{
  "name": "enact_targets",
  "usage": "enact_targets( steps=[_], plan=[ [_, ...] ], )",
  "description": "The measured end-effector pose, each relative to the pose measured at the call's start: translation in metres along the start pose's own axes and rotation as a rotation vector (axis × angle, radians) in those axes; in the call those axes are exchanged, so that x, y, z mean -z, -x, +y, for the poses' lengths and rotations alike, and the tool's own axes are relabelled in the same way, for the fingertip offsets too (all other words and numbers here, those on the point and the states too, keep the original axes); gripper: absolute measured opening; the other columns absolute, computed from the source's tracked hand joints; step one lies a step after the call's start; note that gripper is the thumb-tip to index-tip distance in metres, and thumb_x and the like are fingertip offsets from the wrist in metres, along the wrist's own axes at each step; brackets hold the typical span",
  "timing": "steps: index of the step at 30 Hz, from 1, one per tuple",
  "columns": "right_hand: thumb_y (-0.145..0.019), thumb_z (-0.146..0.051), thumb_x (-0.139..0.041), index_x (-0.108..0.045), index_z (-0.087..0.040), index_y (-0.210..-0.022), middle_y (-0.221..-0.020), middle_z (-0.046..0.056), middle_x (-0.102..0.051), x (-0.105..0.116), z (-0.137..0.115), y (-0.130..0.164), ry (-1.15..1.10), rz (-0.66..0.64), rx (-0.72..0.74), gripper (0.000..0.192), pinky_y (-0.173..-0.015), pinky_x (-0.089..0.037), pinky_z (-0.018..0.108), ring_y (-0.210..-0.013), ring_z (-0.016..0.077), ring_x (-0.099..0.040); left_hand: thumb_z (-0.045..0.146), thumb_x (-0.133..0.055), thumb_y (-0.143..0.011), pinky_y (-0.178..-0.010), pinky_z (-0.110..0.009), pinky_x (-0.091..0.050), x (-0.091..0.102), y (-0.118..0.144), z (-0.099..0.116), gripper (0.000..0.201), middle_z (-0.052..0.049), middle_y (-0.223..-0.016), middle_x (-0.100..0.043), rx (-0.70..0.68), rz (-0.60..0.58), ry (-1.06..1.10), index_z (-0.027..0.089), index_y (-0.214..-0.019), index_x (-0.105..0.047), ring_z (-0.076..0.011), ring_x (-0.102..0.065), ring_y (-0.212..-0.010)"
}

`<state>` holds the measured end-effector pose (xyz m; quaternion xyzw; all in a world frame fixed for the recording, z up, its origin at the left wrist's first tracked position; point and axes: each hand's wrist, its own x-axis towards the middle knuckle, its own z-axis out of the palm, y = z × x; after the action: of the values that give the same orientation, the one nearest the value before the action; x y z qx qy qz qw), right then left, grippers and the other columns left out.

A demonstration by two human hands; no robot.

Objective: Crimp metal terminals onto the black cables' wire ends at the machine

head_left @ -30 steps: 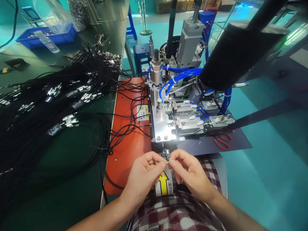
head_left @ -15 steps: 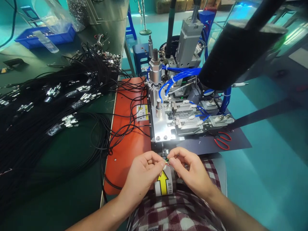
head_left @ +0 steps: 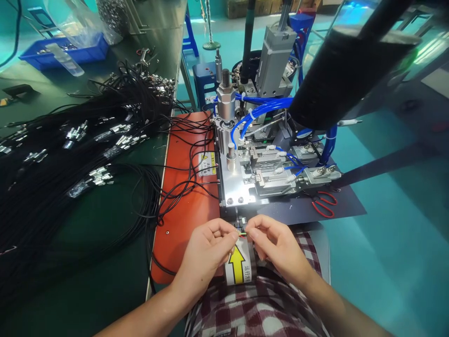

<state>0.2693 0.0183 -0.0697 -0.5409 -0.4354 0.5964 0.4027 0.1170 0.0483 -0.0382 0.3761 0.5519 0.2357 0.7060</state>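
Thin coloured wires (head_left: 242, 234), green and red among them, stretch across the small gap between my two hands. My left hand (head_left: 209, 245) pinches them between thumb and forefinger. My right hand (head_left: 275, 248) is closed in a pinch at their other end, its fingertips partly hiding them. Both hands are just in front of the machine's front edge, above a white label with a yellow arrow (head_left: 237, 267). Close ahead is a metal machine plate (head_left: 238, 187) with small clamps.
Bundled black cables (head_left: 115, 107) with metal connectors cover the left bench. Several cables cross the orange board (head_left: 185, 210) into the machine. Red-handled scissors or pliers (head_left: 324, 204) lie at right. A large black cylinder (head_left: 336, 79) hangs overhead at right. A blue tray (head_left: 87, 51) stands far left.
My hands have drawn slightly apart, so more of the coloured wires shows between the fingertips. The rest of the scene stays practically the same.
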Motion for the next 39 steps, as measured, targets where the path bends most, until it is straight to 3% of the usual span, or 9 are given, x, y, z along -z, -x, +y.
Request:
enact_targets(
  steps=[11,28,39],
  plan=[
    [-0.085,-0.029,-0.054,-0.054,-0.018,-0.074,-0.057,-0.006,-0.044,-0.001,-0.0045,0.0019,0.067,0.035,0.039,0.016,-0.047,-0.032,0.022,-0.048,0.0089,-0.039,0.035,-0.066,-0.074,-0.035,-0.015,-0.017,0.0019,-0.0028,-0.0064,0.022,0.009,-0.046,-0.039,-0.028,-0.102,-0.003,0.015,-0.073,-0.056,-0.002,-0.023,-0.037],
    [-0.077,-0.036,-0.065,-0.056,-0.017,-0.074,-0.048,-0.009,-0.041,-0.0086,-0.0044,0.0016,-0.199,0.048,-0.07,0.021,-0.042,-0.031,0.019,-0.041,0.0065,-0.037,0.038,-0.066,-0.074,-0.036,-0.015,-0.018,-0.0011,-0.0004,-0.0093,0.025,0.009,-0.046,-0.039,-0.067,-0.033,0.023,0.016,-0.072,-0.054,-0.0019,-0.025,-0.038],
    [-0.081,-0.031,-0.063,-0.056,-0.017,-0.074,-0.049,-0.009,-0.041,-0.0085,-0.0014,0.0054,-0.18,0.061,-0.055,0.018,-0.043,-0.029,0.02,-0.043,0.0064,-0.036,0.034,-0.064,-0.077,-0.037,-0.014,-0.02,-0.0007,-0.0011,-0.009,0.021,0.009,-0.048,-0.041,-0.074,-0.04,0.037,0.016,-0.073,-0.054,-0.0017,-0.026,-0.038]
  ],
)
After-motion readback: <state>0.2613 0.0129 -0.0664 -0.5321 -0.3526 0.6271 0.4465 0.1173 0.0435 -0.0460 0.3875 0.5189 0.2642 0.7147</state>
